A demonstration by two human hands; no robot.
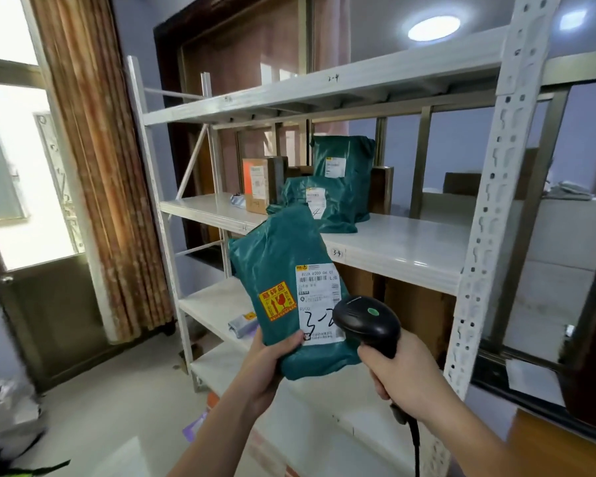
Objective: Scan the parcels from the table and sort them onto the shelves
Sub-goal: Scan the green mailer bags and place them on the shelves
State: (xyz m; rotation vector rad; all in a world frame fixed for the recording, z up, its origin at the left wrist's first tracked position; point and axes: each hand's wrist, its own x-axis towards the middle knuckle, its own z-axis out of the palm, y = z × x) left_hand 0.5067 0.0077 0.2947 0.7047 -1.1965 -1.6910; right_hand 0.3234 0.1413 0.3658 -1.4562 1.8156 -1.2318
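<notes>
My left hand [272, 356] grips the bottom of a teal plastic parcel [276, 266], held upright before the white metal shelves [403, 249]. The parcel carries a white shipping label with handwritten digits and an orange fragile sticker. My right hand [399, 373] grips a black barcode scanner [369, 321], whose head lies against the label's lower right corner. On the shelf marked 3-4 sit two more teal parcels [344, 166] [319, 204] and an orange-and-brown box [257, 184].
Brown cartons [420, 311] stand on the shelf below. A small silver packet [241, 323] lies on the lower left shelf. The shelf upright [489, 215] rises at right. A curtain and door are at left, and bags lie on the floor at bottom left.
</notes>
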